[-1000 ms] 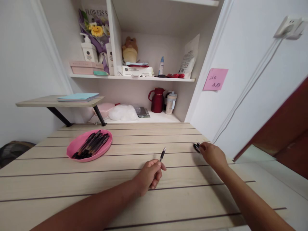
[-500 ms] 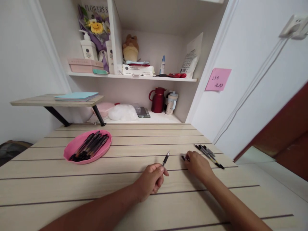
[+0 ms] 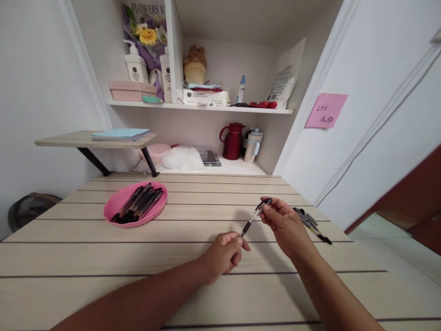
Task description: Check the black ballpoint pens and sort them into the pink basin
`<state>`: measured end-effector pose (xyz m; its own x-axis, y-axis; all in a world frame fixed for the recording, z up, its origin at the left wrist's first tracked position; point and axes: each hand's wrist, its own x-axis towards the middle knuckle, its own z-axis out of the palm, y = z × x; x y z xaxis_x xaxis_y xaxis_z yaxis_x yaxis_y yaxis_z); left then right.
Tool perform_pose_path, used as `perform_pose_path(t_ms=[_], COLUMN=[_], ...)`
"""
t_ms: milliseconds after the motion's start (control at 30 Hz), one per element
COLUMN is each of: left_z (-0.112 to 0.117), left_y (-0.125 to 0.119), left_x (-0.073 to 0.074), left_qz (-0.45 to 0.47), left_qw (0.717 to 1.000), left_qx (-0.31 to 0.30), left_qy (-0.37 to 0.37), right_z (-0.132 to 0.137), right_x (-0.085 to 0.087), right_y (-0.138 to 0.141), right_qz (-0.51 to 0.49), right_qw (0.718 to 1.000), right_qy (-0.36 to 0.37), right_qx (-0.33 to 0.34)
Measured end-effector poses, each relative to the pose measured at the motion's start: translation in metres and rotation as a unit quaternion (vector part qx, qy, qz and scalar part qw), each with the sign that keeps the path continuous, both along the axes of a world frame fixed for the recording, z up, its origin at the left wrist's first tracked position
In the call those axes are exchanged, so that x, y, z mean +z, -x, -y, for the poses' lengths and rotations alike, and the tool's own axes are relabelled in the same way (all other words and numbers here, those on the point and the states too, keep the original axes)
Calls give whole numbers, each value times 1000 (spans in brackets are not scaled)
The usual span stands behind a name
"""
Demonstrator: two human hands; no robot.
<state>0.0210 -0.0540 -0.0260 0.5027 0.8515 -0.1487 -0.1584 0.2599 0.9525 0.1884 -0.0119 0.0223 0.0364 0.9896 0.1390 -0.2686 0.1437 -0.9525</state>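
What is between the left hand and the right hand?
In the head view, an uncapped pen, held in the left hand, and a pen cap, held in the right hand.

At the left of the bench (image 3: pixel 196 197) sits a dish (image 3: pixel 119 195), with several pens (image 3: pixel 139 204) in it; right of the dish and nearer the front, the left hand (image 3: pixel 225 252) holds a single pen (image 3: pixel 246 228); just beyond that pen's tip, the right hand (image 3: pixel 282 225) holds a pen cap (image 3: pixel 262 208); right of this hand lie loose pens (image 3: pixel 312 224); behind and left of the dish, a paper pad (image 3: pixel 120 134) rests on a raised shelf (image 3: pixel 65 139); behind the bench, a jug (image 3: pixel 232 143) stands left of a tumbler (image 3: pixel 252 147).
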Motion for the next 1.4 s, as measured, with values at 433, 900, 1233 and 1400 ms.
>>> perform_pose_path(t_ms=[433, 900, 1233, 1400], left_z=[-2, 0, -11, -23], left_y=[0, -3, 15, 86], left_x=[-1, -6, 22, 65], left_qz=[5, -7, -130, -363], left_qw=[999, 999, 976, 832], left_qx=[-1, 21, 90, 231], left_qy=[32, 34, -150, -351], right_z=[14, 17, 25, 30], right_x=[-17, -27, -34, -61], right_y=[16, 23, -7, -34], right_qz=[83, 78, 191, 312], right_qw=[992, 991, 980, 945], right_qy=[28, 42, 50, 86], right_qx=[94, 102, 39, 47])
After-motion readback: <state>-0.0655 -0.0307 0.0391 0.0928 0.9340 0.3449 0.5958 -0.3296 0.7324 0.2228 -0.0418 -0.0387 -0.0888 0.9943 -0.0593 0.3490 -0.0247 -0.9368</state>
